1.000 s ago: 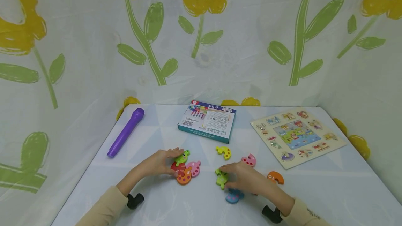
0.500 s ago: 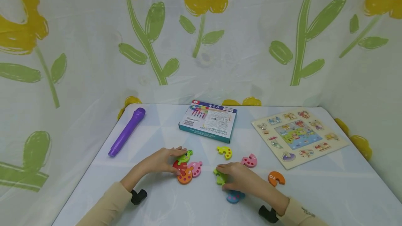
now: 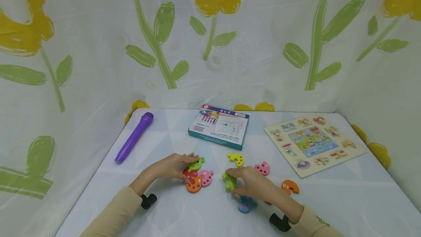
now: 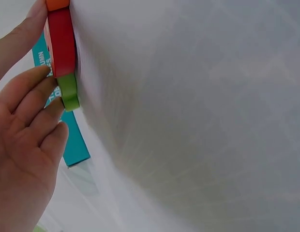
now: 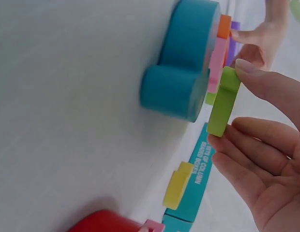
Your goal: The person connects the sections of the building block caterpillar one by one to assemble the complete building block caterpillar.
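Note:
My left hand [image 3: 169, 166] holds the edge of a cluster of flat puzzle pieces: a green face piece [image 3: 197, 164], a red piece [image 3: 189, 175], an orange one [image 3: 194, 185] and a pink one [image 3: 206, 178]. In the left wrist view its thumb is by the orange and red pieces [image 4: 62, 41], with the fingers at the red and green ones [image 4: 68, 92]. Right of the cluster, my right hand [image 3: 256, 185] pinches a light green piece [image 3: 229, 181]; the right wrist view shows this piece [image 5: 223, 104] between thumb and fingertips. A blue piece [image 3: 246, 204] lies below it.
Beyond my right hand lie a yellow piece [image 3: 237, 159] and a pink piece [image 3: 262, 168]; an orange piece [image 3: 290, 186] is to its right. Farther back are a flat box [image 3: 219, 126], a purple microphone-shaped toy [image 3: 135, 137] at left and a wooden picture board [image 3: 279, 129] at right.
My right hand has moved the light green piece a little left and away from me, closer to the cluster. My left hand has stayed at the cluster.

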